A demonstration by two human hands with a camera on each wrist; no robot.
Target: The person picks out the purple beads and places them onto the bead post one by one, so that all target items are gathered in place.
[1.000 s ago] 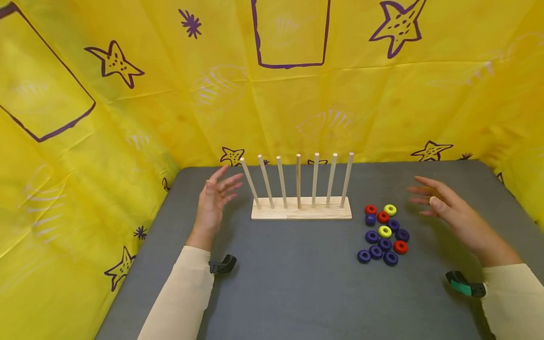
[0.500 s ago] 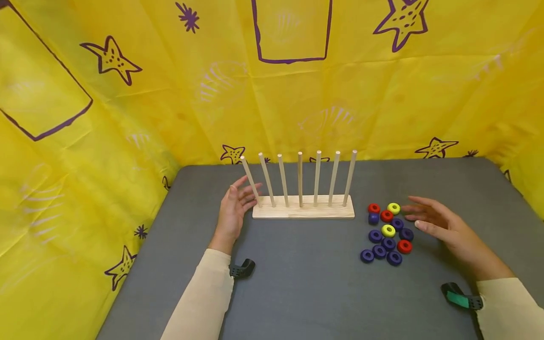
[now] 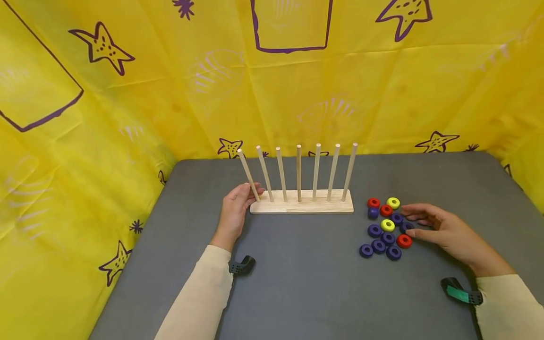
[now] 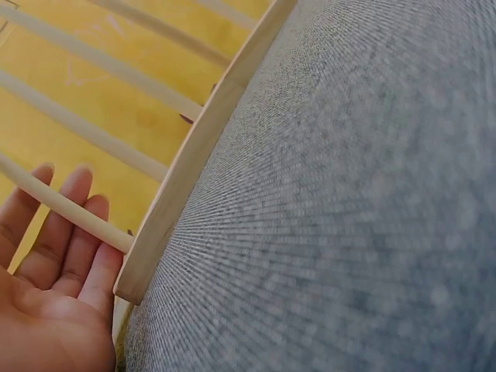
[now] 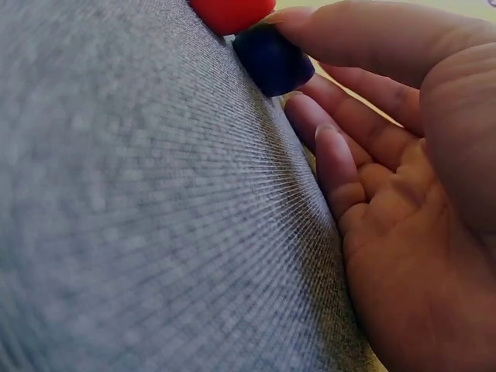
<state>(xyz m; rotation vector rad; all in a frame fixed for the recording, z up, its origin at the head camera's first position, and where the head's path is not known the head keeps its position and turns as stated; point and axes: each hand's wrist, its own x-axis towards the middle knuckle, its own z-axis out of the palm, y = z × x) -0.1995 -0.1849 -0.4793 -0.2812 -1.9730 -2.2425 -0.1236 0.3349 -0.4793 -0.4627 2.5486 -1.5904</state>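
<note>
A pale wooden rack (image 3: 301,206) stands on the grey table, with a row of several upright pegs. My left hand (image 3: 234,210) is at its left end; in the left wrist view the relaxed fingers (image 4: 58,252) lie behind the end peg (image 4: 74,209), the little finger by the base's end. On the right, loose rings lie in a cluster: dark blue, red and yellow. My right hand (image 3: 450,231) reaches in from the right, thumb and fingers apart around a dark blue ring (image 3: 406,227). In the right wrist view the thumb tip appears at that blue ring (image 5: 273,60).
A red ring (image 3: 404,241) lies just in front of the right thumb. Two yellow rings, including a nearer one (image 3: 387,225), are among the blue ones. One blue ring (image 3: 373,213) stands on its edge. A yellow patterned cloth (image 3: 272,94) hangs behind and around the table (image 3: 306,283).
My left hand has moved right, up to the rack's end peg. My right hand has come down and left to the rings' edge. The rack and rings keep their arrangement.
</note>
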